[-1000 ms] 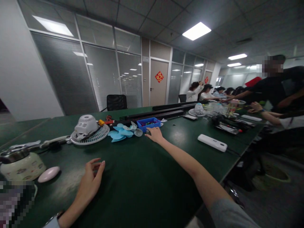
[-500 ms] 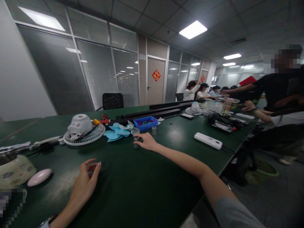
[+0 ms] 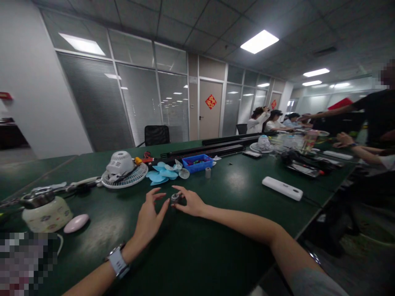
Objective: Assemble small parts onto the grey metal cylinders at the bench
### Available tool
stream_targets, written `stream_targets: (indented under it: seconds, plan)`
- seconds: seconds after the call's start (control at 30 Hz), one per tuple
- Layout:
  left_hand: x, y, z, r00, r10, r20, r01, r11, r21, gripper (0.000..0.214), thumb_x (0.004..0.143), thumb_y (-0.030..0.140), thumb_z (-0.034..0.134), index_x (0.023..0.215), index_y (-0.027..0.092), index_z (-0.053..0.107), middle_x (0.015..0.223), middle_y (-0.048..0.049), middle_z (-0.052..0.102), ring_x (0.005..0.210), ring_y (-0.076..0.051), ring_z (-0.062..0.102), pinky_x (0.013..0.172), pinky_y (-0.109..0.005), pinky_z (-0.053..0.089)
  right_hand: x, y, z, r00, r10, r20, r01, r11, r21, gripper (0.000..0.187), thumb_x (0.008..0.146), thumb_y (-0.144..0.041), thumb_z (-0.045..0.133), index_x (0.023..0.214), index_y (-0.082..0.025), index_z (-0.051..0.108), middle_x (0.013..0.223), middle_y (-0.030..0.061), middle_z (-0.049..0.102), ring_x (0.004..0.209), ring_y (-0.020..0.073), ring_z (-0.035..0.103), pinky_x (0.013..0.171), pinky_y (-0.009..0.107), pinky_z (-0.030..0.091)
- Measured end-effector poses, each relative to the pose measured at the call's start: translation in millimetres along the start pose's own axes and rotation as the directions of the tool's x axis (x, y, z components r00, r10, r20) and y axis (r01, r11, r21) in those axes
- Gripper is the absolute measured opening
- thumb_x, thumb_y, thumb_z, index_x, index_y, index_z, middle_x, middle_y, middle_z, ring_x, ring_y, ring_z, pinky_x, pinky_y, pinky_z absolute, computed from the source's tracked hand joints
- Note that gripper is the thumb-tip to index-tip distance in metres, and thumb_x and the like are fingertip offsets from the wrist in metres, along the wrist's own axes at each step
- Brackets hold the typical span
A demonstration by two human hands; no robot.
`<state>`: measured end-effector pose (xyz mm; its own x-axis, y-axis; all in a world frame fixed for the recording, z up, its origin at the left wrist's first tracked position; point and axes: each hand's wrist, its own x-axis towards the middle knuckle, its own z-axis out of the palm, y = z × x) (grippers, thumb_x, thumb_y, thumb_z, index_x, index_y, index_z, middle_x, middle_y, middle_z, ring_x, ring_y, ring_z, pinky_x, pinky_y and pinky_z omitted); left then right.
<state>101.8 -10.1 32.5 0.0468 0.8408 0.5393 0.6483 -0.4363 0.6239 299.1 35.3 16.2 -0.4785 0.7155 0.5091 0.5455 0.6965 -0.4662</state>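
My right hand [image 3: 190, 202] rests on the green table [image 3: 216, 230] with its fingertips pinched on a small dark metal cylinder [image 3: 175, 199]. My left hand [image 3: 149, 218] is beside it, fingers spread and open, its tips close to the same part; a watch is on that wrist. Farther back lie light blue fan blades [image 3: 160, 176], a white fan grille with a motor housing [image 3: 123, 170], a blue parts tray [image 3: 197, 162] and a small grey cylinder [image 3: 207, 172] standing upright.
At the left stand a patterned pot [image 3: 46, 211] and a pink oval object [image 3: 76, 223]. A white remote-like bar [image 3: 282, 188] lies at the right. Long black rails [image 3: 216, 148] cross the table's back. Several people work at the far right end.
My right hand drew back from near the blue tray toward me, bringing the small dark cylinder. My left hand rose and slid right to meet it.
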Motion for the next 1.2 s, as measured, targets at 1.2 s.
stream_targets:
  seconds: [1.2]
  plan:
    - [-22.8,-51.6,-28.3,0.973,-0.112,0.201,0.107,0.994,0.036,0.053,0.078,0.041,0.064,0.123,0.026,0.04,0.095,-0.0026,0.076,0.106,-0.025,0.066,0.09,-0.044,0.049,-5.2,2.7,6.9,0.999,-0.008,0.039,0.01,0.999,-0.039,0.076,0.081,-0.04,0.067,0.143,-0.024,0.028,0.109,0.0082,0.064,0.088,0.0192,0.064,0.081,0.036,0.051]
